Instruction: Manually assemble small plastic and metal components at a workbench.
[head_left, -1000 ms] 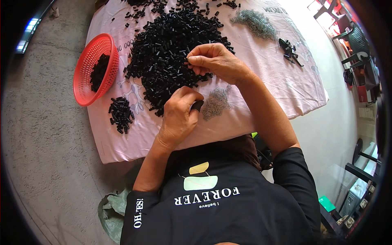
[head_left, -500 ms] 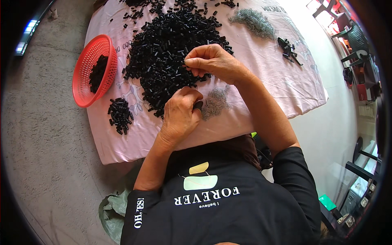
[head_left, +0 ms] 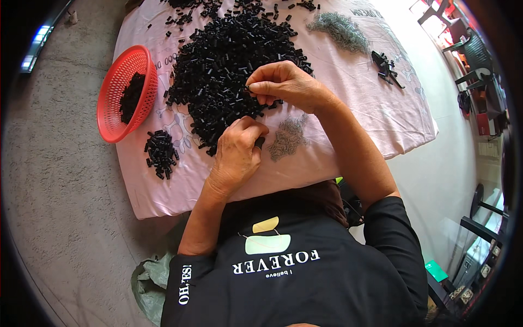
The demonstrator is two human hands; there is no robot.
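My left hand [head_left: 235,152] is closed at the near edge of a big heap of short black plastic tubes [head_left: 231,60]. A black tube [head_left: 260,143] shows between its curled fingers. Above and to its right, my right hand [head_left: 286,84] pinches thumb against forefinger over the heap. Something small and dark is at those fingertips, too small to make out. Just below my right wrist lies a little clump of fine silvery metal pieces [head_left: 287,140], possibly springs, on the pink cloth [head_left: 305,169].
At the left edge a tilted red plastic basket [head_left: 136,60] holds more black pieces. Near it lies a small pile of black tubes [head_left: 161,155]. Far right are a larger silvery clump [head_left: 340,32] and several longer black parts [head_left: 388,68]. Chairs [head_left: 476,54] stand beyond.
My left hand has shifted slightly left, and the black tube in it has moved with it. My right hand stays almost in place, still pinching.
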